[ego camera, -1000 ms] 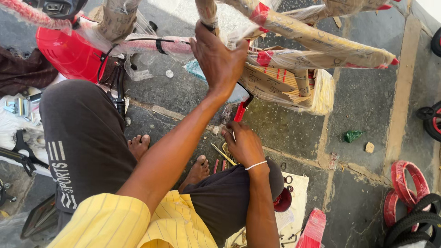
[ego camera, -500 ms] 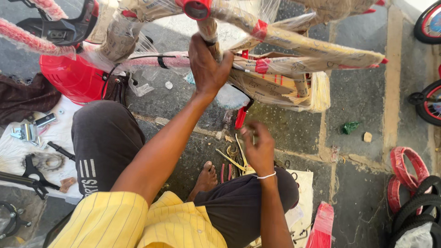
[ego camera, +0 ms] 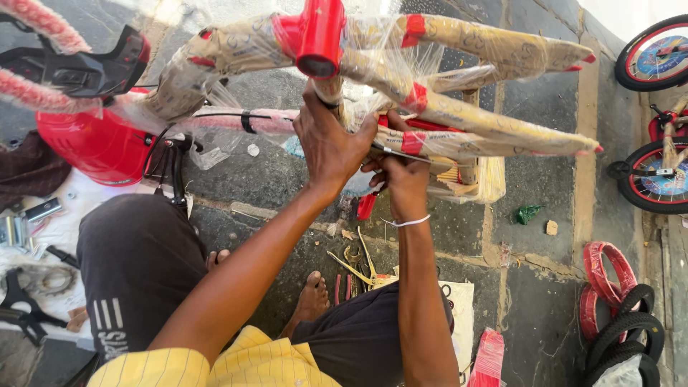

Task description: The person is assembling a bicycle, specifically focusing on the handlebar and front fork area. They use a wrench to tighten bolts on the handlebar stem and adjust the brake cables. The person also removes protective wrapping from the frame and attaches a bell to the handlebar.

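Wrapped bike frame [ego camera: 444, 115] is the landmark. Left of it: red fender [ego camera: 93, 147], black saddle [ego camera: 79, 68]. Left hand [ego camera: 331, 140] is closed around the frame's paper-wrapped tube under the red head tube [ego camera: 319, 36]. Right hand [ego camera: 403, 179], just beside, grips a thin metal tool [ego camera: 401, 153] against the frame. Right of frame: small bike wheels [ego camera: 656, 54].

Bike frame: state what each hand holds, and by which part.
Left hand grips the wrapped bike frame by the tube just under the red head tube. Right hand holds a thin metal tool against the frame.
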